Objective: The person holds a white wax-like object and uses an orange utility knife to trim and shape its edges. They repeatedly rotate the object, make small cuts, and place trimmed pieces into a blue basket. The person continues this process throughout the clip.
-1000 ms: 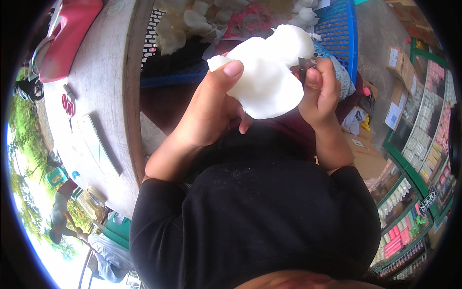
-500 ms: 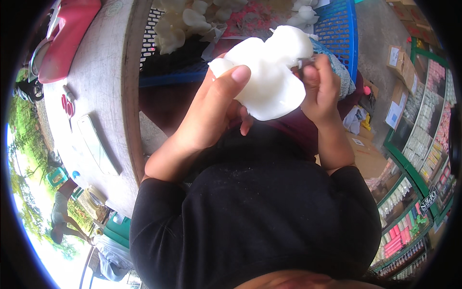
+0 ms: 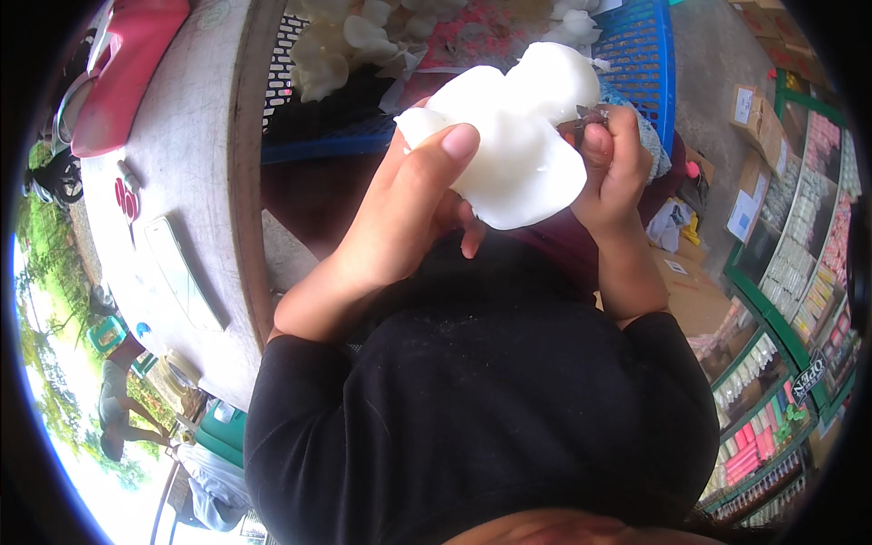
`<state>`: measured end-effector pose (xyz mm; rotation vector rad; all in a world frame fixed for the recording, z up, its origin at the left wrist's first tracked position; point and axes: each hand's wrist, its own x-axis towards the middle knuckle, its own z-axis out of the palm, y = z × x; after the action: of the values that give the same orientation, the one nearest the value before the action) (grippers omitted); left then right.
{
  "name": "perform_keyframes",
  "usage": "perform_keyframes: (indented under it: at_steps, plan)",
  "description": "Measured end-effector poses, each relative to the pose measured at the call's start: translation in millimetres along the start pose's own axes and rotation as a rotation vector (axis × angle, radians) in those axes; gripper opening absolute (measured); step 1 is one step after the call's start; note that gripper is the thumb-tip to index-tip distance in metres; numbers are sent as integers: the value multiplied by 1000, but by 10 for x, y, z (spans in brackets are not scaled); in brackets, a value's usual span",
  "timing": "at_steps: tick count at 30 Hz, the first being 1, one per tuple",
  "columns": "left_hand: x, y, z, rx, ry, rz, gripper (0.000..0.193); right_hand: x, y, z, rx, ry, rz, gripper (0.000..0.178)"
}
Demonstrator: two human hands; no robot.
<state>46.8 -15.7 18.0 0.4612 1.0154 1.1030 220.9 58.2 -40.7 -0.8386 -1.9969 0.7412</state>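
A white, waxy, petal-lobed piece [image 3: 518,150] is held up in front of my chest. My left hand [image 3: 409,195] grips its left side, thumb on top and the other fingers mostly hidden beneath. By its right edge, my right hand [image 3: 616,168] is closed round a small dark blade [image 3: 590,116], pinched between thumb and fingers. Most of the blade's handle is hidden in the fingers. The blade sits beside the notch between two lobes; whether it touches the piece I cannot tell.
Beyond my hands stands a blue plastic basket [image 3: 640,54] with more white lobed pieces [image 3: 368,34] and pink scraps. On the table [image 3: 195,163] at left lie red-handled scissors [image 3: 127,198] and a phone [image 3: 184,272]. Shelves of candles [image 3: 749,445] and cardboard boxes [image 3: 754,191] are at right.
The white piece has shifted slightly right and tilted in my left hand. My right hand has turned a little, and the blade has moved right, away from the notch.
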Motion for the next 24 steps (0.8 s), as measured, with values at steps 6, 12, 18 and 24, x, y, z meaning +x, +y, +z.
perform_keyframes:
  at_steps: [6, 12, 18, 24]
  plan:
    - [-6, -5, 17, -27, 8, -29, 51, -16, 26, 23, 61, -35, 25, 13]
    - [-4, -34, 37, -49, 17, -25, 51, 3, 16, 34, 50, -44, 25, 14]
    - [-32, -55, 78, -83, 67, -53, 53, 14, 32, 29, 73, -75, 35, 16]
    - [-49, -81, 174, -55, 133, -90, 62, 29, 46, 46, 69, -71, 47, 17]
